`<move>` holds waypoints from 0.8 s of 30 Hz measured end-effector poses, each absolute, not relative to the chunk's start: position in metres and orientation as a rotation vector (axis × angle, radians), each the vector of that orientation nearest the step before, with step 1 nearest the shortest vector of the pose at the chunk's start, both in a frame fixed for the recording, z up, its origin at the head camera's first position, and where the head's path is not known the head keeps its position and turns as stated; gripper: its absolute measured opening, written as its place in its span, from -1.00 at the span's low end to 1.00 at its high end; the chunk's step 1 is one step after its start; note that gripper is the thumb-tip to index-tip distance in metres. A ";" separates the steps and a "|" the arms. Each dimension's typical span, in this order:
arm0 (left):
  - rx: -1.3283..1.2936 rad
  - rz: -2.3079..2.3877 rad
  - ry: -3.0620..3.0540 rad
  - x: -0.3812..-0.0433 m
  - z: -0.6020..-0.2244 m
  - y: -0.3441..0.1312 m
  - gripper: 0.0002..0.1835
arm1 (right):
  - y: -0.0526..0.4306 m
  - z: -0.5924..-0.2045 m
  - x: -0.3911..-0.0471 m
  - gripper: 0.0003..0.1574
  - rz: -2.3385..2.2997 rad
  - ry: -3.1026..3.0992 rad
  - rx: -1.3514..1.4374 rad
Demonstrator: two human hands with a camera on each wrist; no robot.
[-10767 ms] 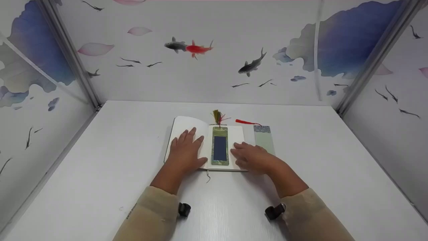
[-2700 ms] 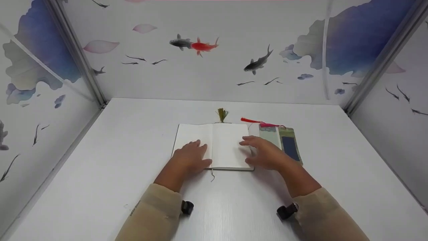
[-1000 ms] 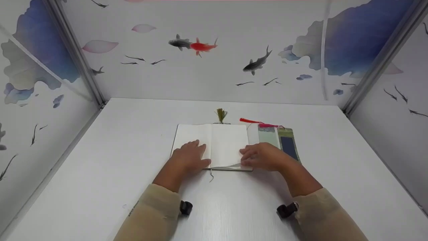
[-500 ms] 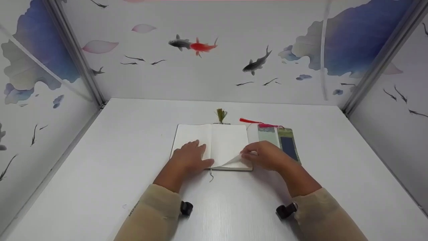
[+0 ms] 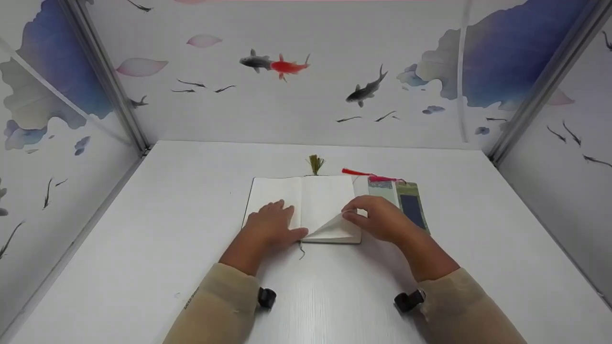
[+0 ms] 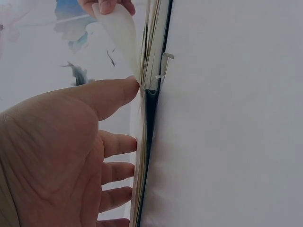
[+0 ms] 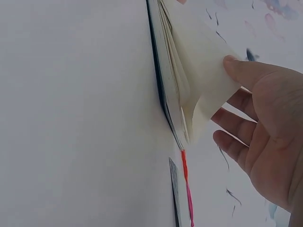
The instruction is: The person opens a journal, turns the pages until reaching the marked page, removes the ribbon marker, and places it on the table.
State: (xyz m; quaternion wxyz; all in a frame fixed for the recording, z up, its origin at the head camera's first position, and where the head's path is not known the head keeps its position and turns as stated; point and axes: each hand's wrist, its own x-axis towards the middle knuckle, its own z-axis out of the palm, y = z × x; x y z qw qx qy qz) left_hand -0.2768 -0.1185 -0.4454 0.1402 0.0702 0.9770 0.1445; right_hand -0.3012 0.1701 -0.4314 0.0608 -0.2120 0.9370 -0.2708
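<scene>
An open notebook (image 5: pixel 322 196) with blank pages lies on the table. My left hand (image 5: pixel 270 227) rests on its left page with fingers straight, the thumb near the gutter. My right hand (image 5: pixel 382 220) pinches the lower corner of a right-hand page (image 7: pixel 208 61) between thumb and fingers. That page is raised and curls up from the leaves below it. An olive tassel (image 5: pixel 315 164) sticks out past the notebook's far edge; whatever it hangs from is hidden. A thin ribbon marker (image 5: pixel 301 251) trails from the near edge.
Right of the notebook lie a pale green bookmark (image 5: pixel 385 192) and an olive bookmark with a dark blue panel (image 5: pixel 412 208), partly behind my right hand. Their red tassel (image 5: pixel 356 172) and pinkish-red tassel (image 5: pixel 385 179) stretch leftward. Printed walls (image 5: pixel 287 114) enclose the table.
The olive bookmark with the blue panel lay on the right page earlier and is now beside the pale green one. Over the last second my right hand has lifted the page corner.
</scene>
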 end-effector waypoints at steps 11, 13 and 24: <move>0.261 0.388 2.867 -0.276 -0.446 -0.119 0.24 | 0.157 -0.426 -0.293 -0.76 -0.908 2.939 -0.604; 0.255 0.389 2.873 -0.276 -0.447 -0.119 0.24 | 0.156 -0.424 -0.291 -0.76 -0.932 2.968 -0.631; 0.234 0.397 2.902 -0.280 -0.453 -0.118 0.12 | 0.152 -0.423 -0.288 -0.69 -0.991 3.054 -0.729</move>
